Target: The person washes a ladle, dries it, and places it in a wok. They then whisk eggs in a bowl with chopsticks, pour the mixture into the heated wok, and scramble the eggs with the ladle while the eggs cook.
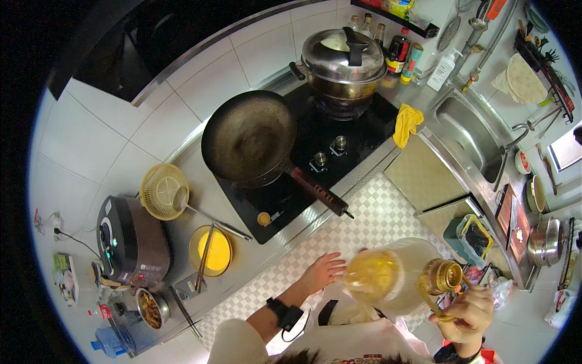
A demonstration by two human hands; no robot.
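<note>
My right hand (pixel 470 314) grips the yellow handle at the neck of a large clear plastic oil bottle (pixel 409 268). The bottle lies tilted in front of my body, its uncapped-looking mouth to the right and yellow oil pooled toward its base. Beside that base, my left hand (pixel 323 273) has its fingers spread; whether it touches the bottle is unclear. Ahead, a dark wok (pixel 250 136) rests on the black gas hob (pixel 254 214), its wooden handle (pixel 318 191) pointing toward me. A glass bowl of beaten egg (pixel 213 252) with chopsticks (pixel 204 259) across it stands left of the hob.
A lidded steel pot (pixel 343 68) occupies the far burner. Left are a yellow strainer basket (pixel 157 191), a ladle (pixel 218 220), a rice cooker (pixel 136 241) and a steel bowl of food (pixel 152 309). Right are a yellow cloth (pixel 407 125), a sink (pixel 473 136) and a knife (pixel 514 223) on a cutting board (pixel 504 209).
</note>
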